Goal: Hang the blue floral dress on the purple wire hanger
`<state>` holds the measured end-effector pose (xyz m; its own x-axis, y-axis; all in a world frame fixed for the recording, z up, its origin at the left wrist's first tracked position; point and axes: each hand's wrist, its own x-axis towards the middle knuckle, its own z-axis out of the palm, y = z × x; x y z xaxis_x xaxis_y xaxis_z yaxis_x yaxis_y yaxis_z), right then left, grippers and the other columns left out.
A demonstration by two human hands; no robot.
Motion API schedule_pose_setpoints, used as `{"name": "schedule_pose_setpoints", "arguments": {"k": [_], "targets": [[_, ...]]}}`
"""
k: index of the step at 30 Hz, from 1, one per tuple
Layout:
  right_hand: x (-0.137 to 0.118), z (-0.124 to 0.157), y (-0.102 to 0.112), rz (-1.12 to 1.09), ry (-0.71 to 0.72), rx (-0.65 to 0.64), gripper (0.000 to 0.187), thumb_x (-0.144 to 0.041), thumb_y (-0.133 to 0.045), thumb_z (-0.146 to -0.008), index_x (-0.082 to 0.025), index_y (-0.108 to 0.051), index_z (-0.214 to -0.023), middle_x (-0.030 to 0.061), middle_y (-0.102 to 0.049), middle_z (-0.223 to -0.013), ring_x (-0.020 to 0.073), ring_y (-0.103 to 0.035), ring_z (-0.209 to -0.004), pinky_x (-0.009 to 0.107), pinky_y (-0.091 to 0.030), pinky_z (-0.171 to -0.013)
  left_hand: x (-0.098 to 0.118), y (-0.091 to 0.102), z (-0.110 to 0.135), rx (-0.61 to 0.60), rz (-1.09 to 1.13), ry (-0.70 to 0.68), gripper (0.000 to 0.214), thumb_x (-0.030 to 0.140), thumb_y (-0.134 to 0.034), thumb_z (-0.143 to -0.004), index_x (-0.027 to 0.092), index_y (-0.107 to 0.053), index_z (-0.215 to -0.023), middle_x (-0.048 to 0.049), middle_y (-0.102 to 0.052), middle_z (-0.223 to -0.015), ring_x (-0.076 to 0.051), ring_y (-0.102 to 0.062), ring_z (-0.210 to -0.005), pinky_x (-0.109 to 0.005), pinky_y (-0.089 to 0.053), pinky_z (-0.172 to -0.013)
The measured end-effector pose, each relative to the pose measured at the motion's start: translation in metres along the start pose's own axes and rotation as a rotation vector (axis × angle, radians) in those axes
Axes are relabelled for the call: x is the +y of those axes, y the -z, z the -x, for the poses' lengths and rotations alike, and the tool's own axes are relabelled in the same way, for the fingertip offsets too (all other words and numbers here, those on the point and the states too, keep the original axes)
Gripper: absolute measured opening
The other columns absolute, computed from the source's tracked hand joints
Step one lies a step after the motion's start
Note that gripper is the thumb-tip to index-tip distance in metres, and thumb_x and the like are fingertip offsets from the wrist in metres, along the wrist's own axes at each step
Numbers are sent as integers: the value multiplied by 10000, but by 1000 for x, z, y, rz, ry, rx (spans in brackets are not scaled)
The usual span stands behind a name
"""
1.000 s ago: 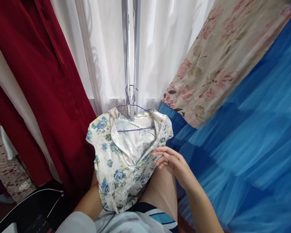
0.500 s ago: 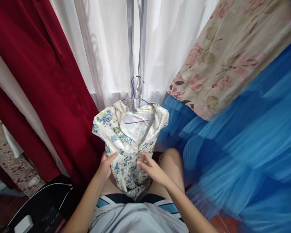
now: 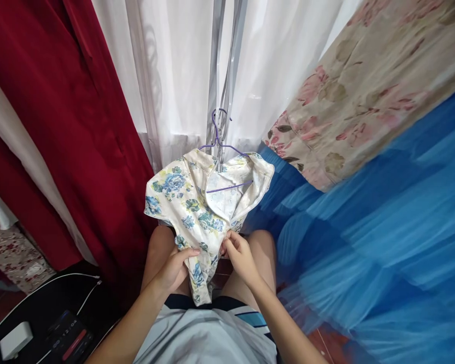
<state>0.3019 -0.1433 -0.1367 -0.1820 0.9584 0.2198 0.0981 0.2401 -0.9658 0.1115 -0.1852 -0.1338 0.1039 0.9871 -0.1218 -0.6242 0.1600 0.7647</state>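
Note:
A white shirt with blue flowers is on a purple hanger, above my lap. Its collar gapes open at the top, and the hanger's lower bar shows inside the neck. My left hand grips the shirt's left side, thumb on the front and fingers behind the cloth. With fingertips pinched together, my right hand holds the front edge of the shirt just below the neckline. What lies under those fingertips is too small to make out.
White curtains hang ahead, dark red cloth to the left. A floral cloth and blue tulle fill the right. At lower left, a phone and white charger with cables rest on a black surface.
My right hand has gone from loosely spread fingers to a pinch on the shirt's front edge. The shirt has turned and its lower part is bunched narrower; my left hand has shifted slightly right.

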Motion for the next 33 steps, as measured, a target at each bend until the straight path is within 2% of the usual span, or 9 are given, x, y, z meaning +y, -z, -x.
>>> {"name": "schedule_pose_setpoints", "arguments": {"k": [6, 10, 14, 17, 20, 23, 27, 30, 33], "targets": [[-7, -1, 8, -6, 7, 114, 199, -206, -515, -816, -198, -509, -618, -16, -508, -583, 139, -444, -566, 250, -328, -537, 11, 40, -35, 295, -27, -246, 393, 163, -760, -663, 191, -668, -1044, -70, -723, -1027, -249, -680, -983, -352, -531, -886], [-8, -2, 10, 80, 47, 73, 175, -182, -519, -805, -184, -554, -633, -12, -533, -599, 136, -470, -584, 245, -337, -548, 19, 73, -55, 551, -97, -416, 271, 189, -706, -665, 159, -620, -921, -70, -648, -925, -200, -643, -854, -336, -517, -801], [0, -4, 8, 160, 43, -24, 160, -239, -558, -835, -175, -639, -713, 0, -585, -617, 138, -490, -569, 250, -343, -538, 1, 68, -49, 703, -203, -654, 397, 179, -717, -698, 228, -551, -1055, -30, -553, -1118, -164, -567, -1013, -291, -446, -924], [8, -5, 4, 96, -21, -53, 189, -315, -610, -836, -168, -664, -731, 6, -600, -589, 125, -453, -516, 249, -313, -502, -30, 44, -33, 600, -569, -791, 427, 200, -702, -771, 252, -520, -1154, -50, -524, -1188, -201, -526, -1087, -335, -418, -963], [14, -5, -1, -26, -105, -67, 189, -342, -678, -788, -163, -669, -726, 6, -614, -563, 111, -429, -476, 245, -289, -479, -62, 22, -21, 270, -904, -817, 362, 175, -607, -851, 242, -511, -1194, -89, -527, -1227, -236, -513, -1152, -388, -414, -992], [17, -1, -9, -156, -167, -108, 172, -330, -699, -755, -171, -648, -712, -2, -626, -542, 100, -430, -439, 238, -296, -469, -79, 13, -24, 50, -983, -739, 396, 131, -563, -862, 228, -492, -1239, -109, -547, -1246, -245, -514, -1201, -407, -417, -1015], [15, 4, -23, -283, -193, -136, 207, -349, -677, -770, -188, -587, -675, -13, -623, -514, 88, -410, -401, 223, -283, -438, -78, 14, -37, 101, -1027, -628, 184, 133, -518, -877, 210, -553, -1040, -64, -634, -992, -218, -604, -965, -356, -469, -870], [4, 1, -31, -322, -149, -47, 210, -329, -665, -779, -186, -579, -651, -14, -610, -493, 88, -416, -402, 218, -288, -434, -73, 15, -44, 108, -1085, -633, 66, 152, -489, -890, 206, -516, -864, -37, -606, -834, -203, -596, -823, -323, -463, -778], [-16, -16, -34, -361, -117, 55, 164, -284, -649, -767, -176, -604, -652, -20, -590, -473, 81, -387, -382, 219, -277, -421, -71, 15, -48, 51, -1126, -680, 51, 175, -470, -912, 206, -493, -880, -44, -592, -850, -205, -593, -832, -314, -456, -774]]}}
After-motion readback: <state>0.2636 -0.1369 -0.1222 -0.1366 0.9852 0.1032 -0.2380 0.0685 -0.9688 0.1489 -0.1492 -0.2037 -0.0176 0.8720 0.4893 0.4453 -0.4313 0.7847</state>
